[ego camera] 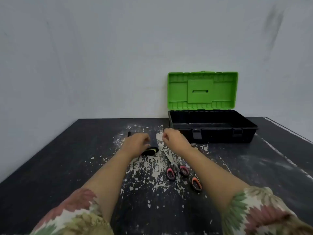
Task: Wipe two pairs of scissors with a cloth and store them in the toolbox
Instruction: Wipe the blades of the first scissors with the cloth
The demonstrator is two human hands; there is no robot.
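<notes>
A dark cloth [153,139] lies on the black, paint-flecked table [67,167] between my hands. My left hand [137,143] is curled on its left side, and my right hand [172,139] pinches its right edge. A black and yellow handle [149,151] sticks out from under my left hand, and the rest of it is hidden. Pink-handled scissors [176,172] lie nearer to me, blades pointing away. An orange handle [196,183] of another pair shows beside my right forearm, which hides its blades. The toolbox [211,134] stands open at the back right.
The toolbox's green lid [202,90] leans upright against the pale wall, and its black tub shows nothing inside. A small black object [129,134] lies just left of my left hand. The table's right edge [288,131] runs diagonally.
</notes>
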